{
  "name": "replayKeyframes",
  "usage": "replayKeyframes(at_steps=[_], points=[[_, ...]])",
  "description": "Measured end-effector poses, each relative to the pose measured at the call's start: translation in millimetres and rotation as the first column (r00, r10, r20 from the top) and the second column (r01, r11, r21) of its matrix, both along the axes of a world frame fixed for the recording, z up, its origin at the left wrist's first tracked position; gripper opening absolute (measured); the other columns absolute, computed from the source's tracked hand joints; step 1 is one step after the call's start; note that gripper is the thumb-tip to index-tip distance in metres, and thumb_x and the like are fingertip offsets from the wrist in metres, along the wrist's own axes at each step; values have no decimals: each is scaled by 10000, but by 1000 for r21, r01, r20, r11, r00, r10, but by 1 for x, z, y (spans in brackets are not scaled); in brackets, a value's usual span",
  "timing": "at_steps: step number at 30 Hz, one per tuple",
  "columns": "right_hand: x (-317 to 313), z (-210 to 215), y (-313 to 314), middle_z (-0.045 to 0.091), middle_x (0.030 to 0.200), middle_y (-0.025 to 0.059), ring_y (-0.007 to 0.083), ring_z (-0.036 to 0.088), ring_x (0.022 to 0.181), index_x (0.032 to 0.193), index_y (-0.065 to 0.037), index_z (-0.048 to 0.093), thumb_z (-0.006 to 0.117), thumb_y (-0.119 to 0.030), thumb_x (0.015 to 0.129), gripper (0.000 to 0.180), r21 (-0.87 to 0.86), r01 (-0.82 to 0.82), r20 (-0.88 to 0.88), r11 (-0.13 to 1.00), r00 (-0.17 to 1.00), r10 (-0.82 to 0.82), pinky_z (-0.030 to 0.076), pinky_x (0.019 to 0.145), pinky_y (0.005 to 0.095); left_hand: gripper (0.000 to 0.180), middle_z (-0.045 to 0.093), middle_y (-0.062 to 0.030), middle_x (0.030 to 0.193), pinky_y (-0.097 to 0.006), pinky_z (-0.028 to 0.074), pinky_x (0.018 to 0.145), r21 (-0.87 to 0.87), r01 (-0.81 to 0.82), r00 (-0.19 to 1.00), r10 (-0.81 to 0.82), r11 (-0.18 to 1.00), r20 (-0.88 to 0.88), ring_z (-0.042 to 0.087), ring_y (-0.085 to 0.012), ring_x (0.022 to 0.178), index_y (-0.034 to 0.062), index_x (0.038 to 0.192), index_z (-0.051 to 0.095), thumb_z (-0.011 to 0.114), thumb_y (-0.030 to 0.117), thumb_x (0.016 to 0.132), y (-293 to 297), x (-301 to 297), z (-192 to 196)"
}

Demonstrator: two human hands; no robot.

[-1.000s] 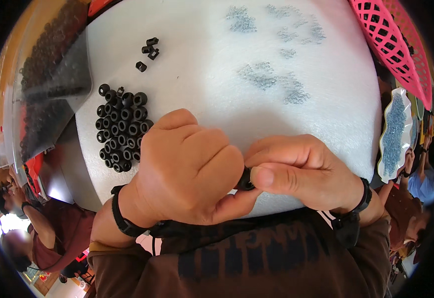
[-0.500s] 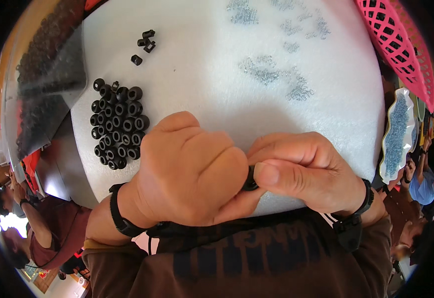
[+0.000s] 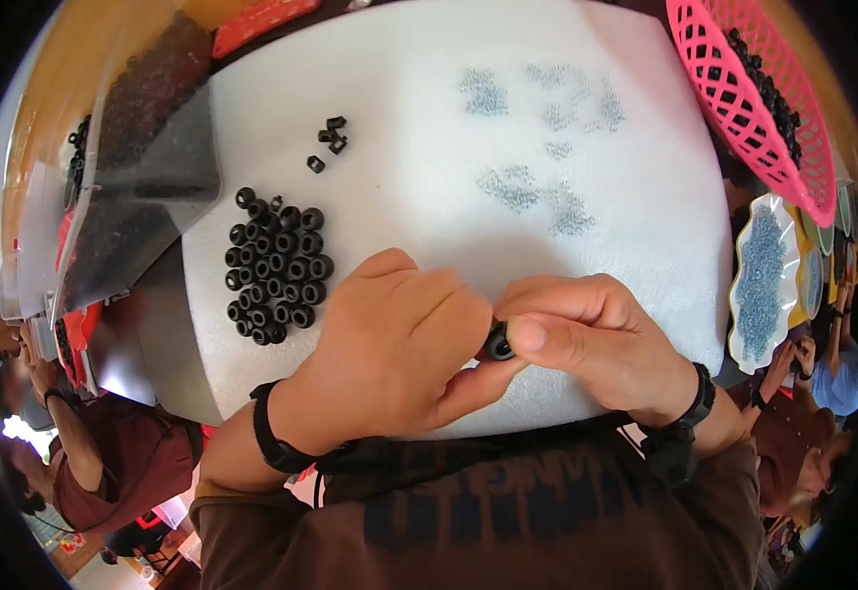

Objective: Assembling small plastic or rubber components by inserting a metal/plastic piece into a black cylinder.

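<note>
Between my two hands, low over the white foam sheet [image 3: 419, 147], is a black cord lock [image 3: 500, 345], a small rounded piece with a hole facing up. My right hand [image 3: 601, 339] pinches it between thumb and forefinger. Closed against its other side is my left hand [image 3: 390, 344]; its curled fingertips are partly hidden. Left of my hands lies a cluster of similar black cord lock bodies [image 3: 298, 268]. Beyond them are several smaller black plungers [image 3: 337, 145] with square holes. Small silvery springs [image 3: 485, 91] lie in loose patches toward the far right.
A clear plastic bin [image 3: 159, 187] with dark pieces stands at left. At far right, a pink lattice basket [image 3: 810, 172] contains black pieces. A wavy-edged white dish [image 3: 789, 270] full of springs sits below it. Other people [image 3: 134, 452] are at both sides.
The view has shifted, so the sheet and pieces sit lower in it. The cord lock in my fingers has turned, and its hole now shows. Both hands keep their grip.
</note>
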State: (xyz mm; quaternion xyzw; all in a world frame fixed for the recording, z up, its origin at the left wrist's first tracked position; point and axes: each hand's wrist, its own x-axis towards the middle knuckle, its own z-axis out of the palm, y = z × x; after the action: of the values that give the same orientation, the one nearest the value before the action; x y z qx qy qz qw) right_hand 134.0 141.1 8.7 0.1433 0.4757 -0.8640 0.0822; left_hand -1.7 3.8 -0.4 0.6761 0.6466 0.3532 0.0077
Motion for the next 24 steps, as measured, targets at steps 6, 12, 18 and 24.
replayKeyframes(at_steps=[6, 12, 18, 24], points=[[7, 11, 19, 588, 824, 73, 132, 552, 781, 933, 21, 608, 540, -247, 922, 276, 25, 164, -166, 986, 973, -158, 449, 711, 274, 325, 463, -40, 597, -298, 333, 506, -87, -50, 997, 55, 995, 51, 443, -208, 497, 68, 718, 527, 767, 258, 607, -10, -7, 28], [17, 71, 103, 552, 960, 101, 191, 543, 908, 1078, 53, 528, 372, -214, 986, 323, -258, 378, -424, 889, 783, -455, 460, 829, 345, 209, 440, -36, 584, -314, 308, 497, -107, -231, 972, 225, 967, -66, 412, -195, 508, 55, 675, 524, 723, 109, 646, -35, -18, 37], [17, 67, 160, 556, 1074, 207, 292, 544, 996, 1231, 87, 388, 310, -415, 971, 570, -405, 713, -344, 573, 462, -818, 441, 896, 371, 201, 480, -38, 579, -331, 336, 516, -197, -297, 955, 292, 934, -59, 465, -222, 504, 68, 653, 504, 705, 55, 671, -29, -11, 35], [2, 39, 88, 576, 911, 88, 192, 552, 837, 1067, 22, 539, 368, -252, 982, 334, -379, 266, -329, 886, 857, -398, 464, 749, 315, 170, 527, -65, 685, -335, 362, 556, -289, -260, 965, 240, 921, -104, 497, -246, 578, 54, 751, 525, 685, 75, 697, -1, -8, 32]])
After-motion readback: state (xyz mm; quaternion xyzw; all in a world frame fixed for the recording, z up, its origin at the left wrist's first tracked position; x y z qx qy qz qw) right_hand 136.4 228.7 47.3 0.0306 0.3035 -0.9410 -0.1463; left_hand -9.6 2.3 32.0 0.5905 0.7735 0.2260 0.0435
